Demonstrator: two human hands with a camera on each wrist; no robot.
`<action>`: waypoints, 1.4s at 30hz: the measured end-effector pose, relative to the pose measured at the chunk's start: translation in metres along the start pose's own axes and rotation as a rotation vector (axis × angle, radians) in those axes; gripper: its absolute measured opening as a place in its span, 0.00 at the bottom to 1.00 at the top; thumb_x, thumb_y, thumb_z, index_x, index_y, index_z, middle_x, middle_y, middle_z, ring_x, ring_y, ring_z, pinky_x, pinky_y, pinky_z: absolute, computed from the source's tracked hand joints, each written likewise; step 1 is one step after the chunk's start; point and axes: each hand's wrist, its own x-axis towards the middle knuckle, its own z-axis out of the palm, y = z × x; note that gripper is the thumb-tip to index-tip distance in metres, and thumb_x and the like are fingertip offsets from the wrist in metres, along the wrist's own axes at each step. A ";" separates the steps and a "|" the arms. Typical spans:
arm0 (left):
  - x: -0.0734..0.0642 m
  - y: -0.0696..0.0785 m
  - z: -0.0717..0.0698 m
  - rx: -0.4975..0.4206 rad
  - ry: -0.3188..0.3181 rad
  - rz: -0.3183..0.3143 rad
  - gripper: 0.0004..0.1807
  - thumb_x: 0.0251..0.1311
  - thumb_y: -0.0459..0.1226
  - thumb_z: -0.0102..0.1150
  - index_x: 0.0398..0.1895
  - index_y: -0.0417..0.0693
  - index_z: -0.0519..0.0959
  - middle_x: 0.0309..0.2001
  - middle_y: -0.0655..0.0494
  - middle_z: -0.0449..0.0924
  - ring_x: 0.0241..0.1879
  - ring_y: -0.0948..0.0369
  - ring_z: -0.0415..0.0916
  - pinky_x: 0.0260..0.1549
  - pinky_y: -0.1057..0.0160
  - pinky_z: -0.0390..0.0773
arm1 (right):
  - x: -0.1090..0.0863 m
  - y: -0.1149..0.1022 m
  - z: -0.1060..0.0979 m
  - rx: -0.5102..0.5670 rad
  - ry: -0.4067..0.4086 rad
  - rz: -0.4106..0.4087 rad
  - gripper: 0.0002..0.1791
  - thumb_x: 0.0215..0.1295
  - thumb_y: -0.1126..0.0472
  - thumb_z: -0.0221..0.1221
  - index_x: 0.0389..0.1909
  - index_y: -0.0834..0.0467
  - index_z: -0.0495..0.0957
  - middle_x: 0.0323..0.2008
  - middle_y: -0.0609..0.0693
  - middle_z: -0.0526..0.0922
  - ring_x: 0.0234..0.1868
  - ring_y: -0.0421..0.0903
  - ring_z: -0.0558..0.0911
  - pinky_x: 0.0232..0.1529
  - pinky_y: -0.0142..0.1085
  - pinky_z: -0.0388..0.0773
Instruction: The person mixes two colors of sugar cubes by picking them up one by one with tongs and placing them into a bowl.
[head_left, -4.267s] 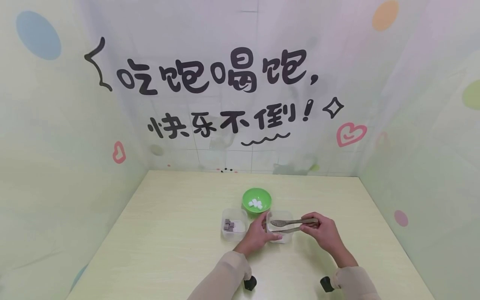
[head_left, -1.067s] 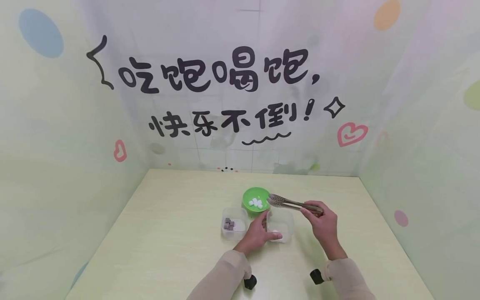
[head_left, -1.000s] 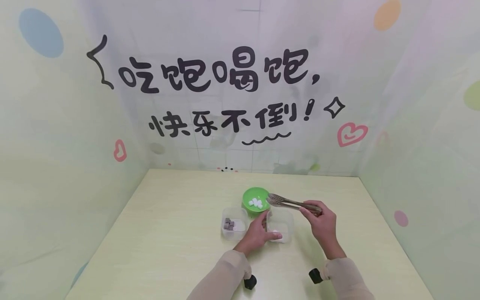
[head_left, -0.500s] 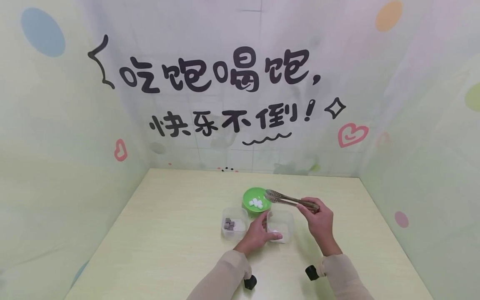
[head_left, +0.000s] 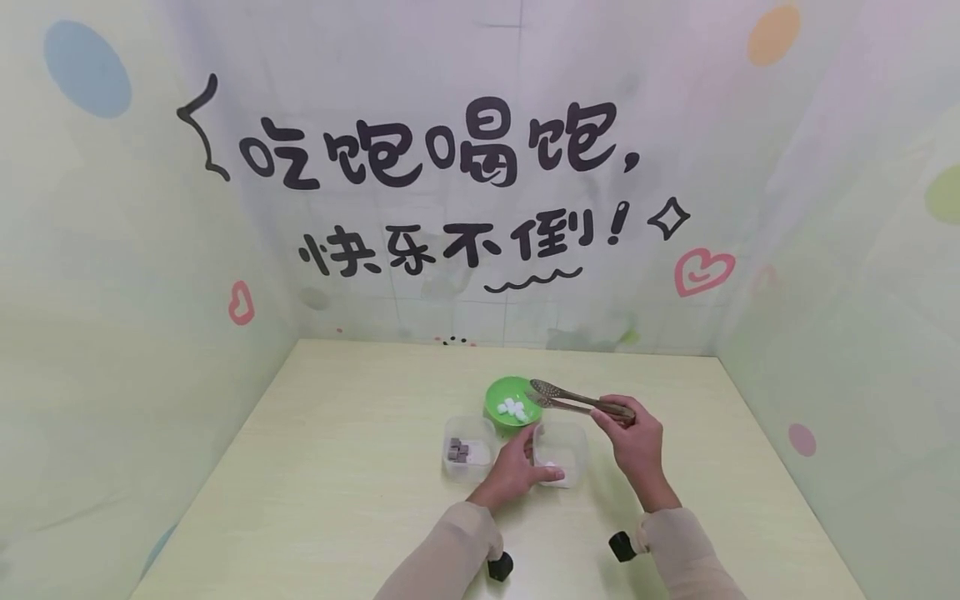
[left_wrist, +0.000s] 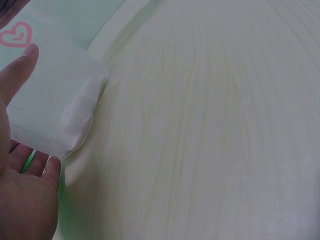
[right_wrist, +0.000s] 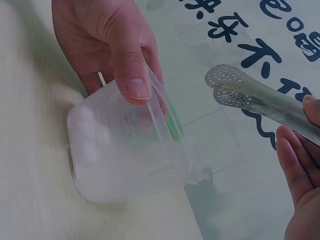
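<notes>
My left hand (head_left: 517, 467) grips a clear plastic container (head_left: 572, 446), thumb over its near wall and fingers behind its left side. White contents show low in this container. My right hand (head_left: 636, 442) pinches metal tongs (head_left: 573, 402) with perforated ends. Those ends overlap the right rim of a green bowl (head_left: 493, 410) in the head view, a little apart and with nothing seen between them. Several small white cubes (head_left: 510, 407) lie in the bowl. In the right wrist view the tongs (right_wrist: 265, 102) stand beyond the container (right_wrist: 120, 145), clear of its rim.
A second clear container (head_left: 480, 467) with several grey-purple cubes (head_left: 458, 450) and some white contents stands left of my left hand. All of it rests on a pale wooden table (head_left: 337, 467), closed in by printed cloth walls (head_left: 480, 317).
My right hand has carried the tongs from over the right container up and left to the bowl's rim. Their ends have spread slightly in the last half second. My left hand has stayed put.
</notes>
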 end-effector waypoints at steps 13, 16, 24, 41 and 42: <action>0.000 -0.002 0.001 0.000 0.000 0.001 0.53 0.45 0.44 0.77 0.74 0.45 0.57 0.69 0.46 0.63 0.63 0.47 0.68 0.61 0.52 0.70 | -0.001 0.018 -0.005 -0.011 -0.029 0.063 0.13 0.57 0.71 0.67 0.42 0.71 0.80 0.35 0.64 0.84 0.31 0.31 0.81 0.31 0.22 0.80; 0.000 0.000 0.000 -0.010 -0.008 -0.007 0.53 0.46 0.43 0.77 0.74 0.45 0.57 0.70 0.46 0.63 0.64 0.47 0.66 0.63 0.52 0.69 | 0.001 0.035 -0.006 -0.002 -0.037 0.096 0.14 0.57 0.68 0.69 0.43 0.68 0.81 0.36 0.62 0.84 0.31 0.32 0.82 0.32 0.23 0.80; 0.000 0.000 0.000 0.007 0.000 -0.027 0.53 0.46 0.45 0.76 0.74 0.42 0.57 0.68 0.43 0.64 0.62 0.46 0.68 0.61 0.50 0.70 | -0.003 0.049 -0.015 -0.018 -0.088 0.105 0.14 0.56 0.64 0.70 0.42 0.66 0.81 0.34 0.60 0.85 0.31 0.35 0.83 0.31 0.26 0.81; 0.000 -0.002 0.001 0.001 -0.001 -0.021 0.54 0.45 0.44 0.77 0.74 0.44 0.56 0.69 0.41 0.62 0.62 0.43 0.67 0.60 0.50 0.72 | -0.017 0.017 -0.032 -0.075 -0.183 0.102 0.12 0.57 0.72 0.66 0.41 0.71 0.79 0.32 0.62 0.85 0.28 0.35 0.81 0.28 0.27 0.80; 0.000 -0.002 0.001 0.000 -0.001 -0.020 0.54 0.45 0.44 0.77 0.74 0.44 0.56 0.69 0.41 0.62 0.62 0.43 0.67 0.60 0.49 0.72 | -0.017 0.016 -0.032 -0.075 -0.185 0.098 0.12 0.57 0.72 0.66 0.41 0.71 0.79 0.32 0.61 0.85 0.28 0.35 0.81 0.28 0.27 0.80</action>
